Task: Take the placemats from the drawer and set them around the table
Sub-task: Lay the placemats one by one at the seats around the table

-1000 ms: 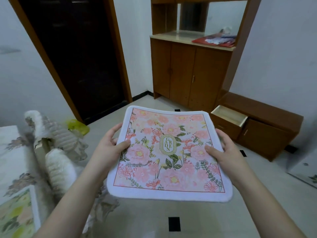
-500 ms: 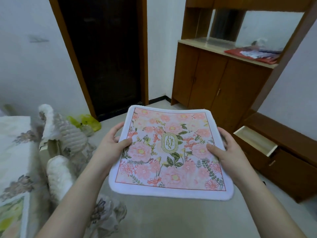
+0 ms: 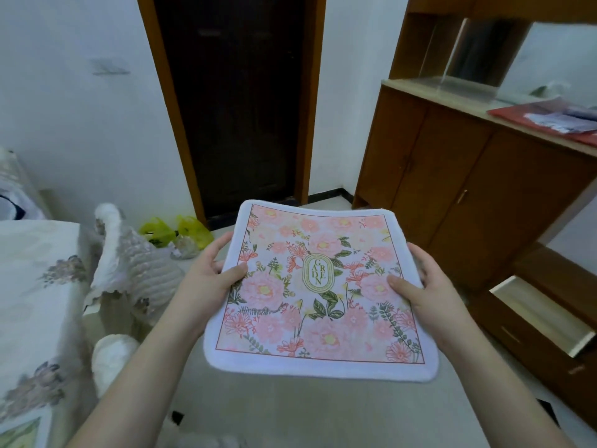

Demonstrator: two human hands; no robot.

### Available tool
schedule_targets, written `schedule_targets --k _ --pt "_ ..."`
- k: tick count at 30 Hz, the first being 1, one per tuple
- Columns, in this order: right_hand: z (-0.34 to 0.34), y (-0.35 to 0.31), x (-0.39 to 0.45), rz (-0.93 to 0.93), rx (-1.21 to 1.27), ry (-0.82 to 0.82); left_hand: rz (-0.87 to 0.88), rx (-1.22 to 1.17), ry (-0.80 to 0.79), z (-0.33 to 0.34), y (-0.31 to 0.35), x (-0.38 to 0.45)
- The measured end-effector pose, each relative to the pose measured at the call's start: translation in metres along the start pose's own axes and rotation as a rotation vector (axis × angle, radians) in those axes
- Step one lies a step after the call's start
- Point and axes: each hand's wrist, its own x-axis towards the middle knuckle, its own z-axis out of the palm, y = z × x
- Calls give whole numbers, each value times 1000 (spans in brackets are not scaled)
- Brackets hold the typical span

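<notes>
I hold a square placemat [image 3: 319,295] flat in front of me, white-edged with pink flowers and a "GARDEN" oval in its middle. My left hand [image 3: 210,279] grips its left edge, thumb on top. My right hand [image 3: 420,286] grips the right edge the same way. The open drawer [image 3: 539,318] of a low wooden unit shows at the right, below the mat's level. The table [image 3: 35,286], covered in a floral cloth, lies at the left edge, and a corner of another placemat [image 3: 19,431] rests on it at the bottom left.
Two chairs with pale quilted covers [image 3: 135,263] stand beside the table. Yellow-green plastic bags [image 3: 174,231] lie on the floor near a dark doorway [image 3: 235,101]. A tall wooden cabinet [image 3: 452,176] with red papers on top fills the right side.
The view has swung left: the doorway and cabinet slid right, the drawer moved to the right edge, and more of the table came in. Both hands kept their grip on the mat.
</notes>
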Motion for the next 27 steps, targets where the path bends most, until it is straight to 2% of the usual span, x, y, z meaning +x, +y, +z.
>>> schedule_targets --k 17,27 --pt "13 1 233 22 24 -271 -69 30 276 44 21 138" --pt "69 -14 316 -15 4 -435 -81 0 424 21 23 177"
